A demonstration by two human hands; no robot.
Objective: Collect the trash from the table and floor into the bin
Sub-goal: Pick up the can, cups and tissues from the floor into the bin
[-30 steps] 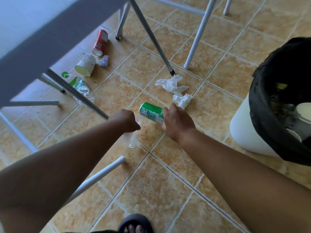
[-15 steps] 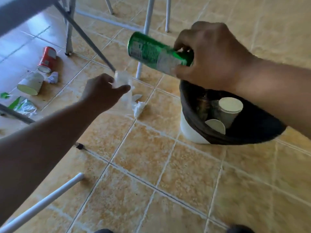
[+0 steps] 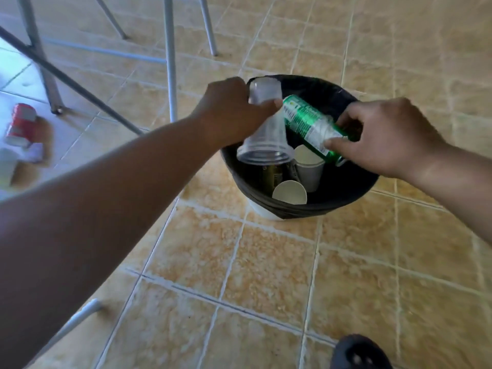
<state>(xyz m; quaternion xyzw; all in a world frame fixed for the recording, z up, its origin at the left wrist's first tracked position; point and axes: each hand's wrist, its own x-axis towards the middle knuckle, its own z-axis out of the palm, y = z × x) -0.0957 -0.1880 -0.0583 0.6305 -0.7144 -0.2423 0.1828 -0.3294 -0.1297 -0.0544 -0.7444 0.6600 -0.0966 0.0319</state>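
At far left, well away from both hands, a red can lies on its side on the tiled floor beside a blurred white cup, with grey metal table legs standing behind them. The left hand is held over the near-left rim of the bin, its fingers closed around the narrow upper part of a clear plastic cup; the cup hangs mouth-down below those fingers, its wide rim just above the bin's contents. Immediately right of the left fingertips, touching or nearly touching the cup, is the top end of a green can, tilted with that end raised. The right hand grips the can's lower end, thumb underneath and fingers curled over it, above the bin's opening. Directly beneath both sets of fingers, inside the black bag liner, sit two white paper cups and a dark can. A dark sandal shows at the lower right edge.
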